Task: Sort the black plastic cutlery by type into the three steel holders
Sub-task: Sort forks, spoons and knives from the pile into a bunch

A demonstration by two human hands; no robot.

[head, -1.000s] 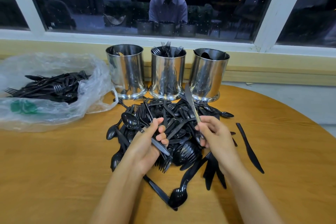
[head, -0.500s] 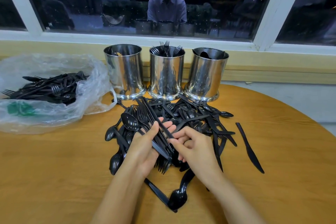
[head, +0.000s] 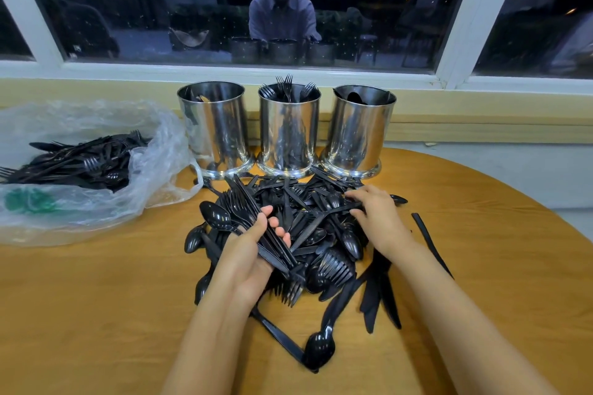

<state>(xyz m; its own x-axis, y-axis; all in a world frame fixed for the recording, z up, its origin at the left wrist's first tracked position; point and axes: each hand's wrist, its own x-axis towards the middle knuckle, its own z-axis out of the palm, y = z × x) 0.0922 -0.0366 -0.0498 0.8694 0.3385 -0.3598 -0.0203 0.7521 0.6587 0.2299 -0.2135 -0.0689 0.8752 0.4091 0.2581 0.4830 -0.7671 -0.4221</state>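
Above wooden table point(head: 96, 314), left hand point(head: 247, 253) clasps cutlery bundle point(head: 243, 202); right hand point(head: 382, 221) pinches a piece point(head: 333, 210).

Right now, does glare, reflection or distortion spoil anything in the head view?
Head view: the night window mirrors the person; the middle steel holder shows bright streaks and reflects the cutlery pile; the wide lens bows the sill.

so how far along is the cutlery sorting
Early on. Done: a few forks stand in the middle holder; the right holder shows some dark pieces. In hand: the left hand grips a bundle, the right hand pinches a piece from the pile. Left: the big pile, plus cutlery in the bag.
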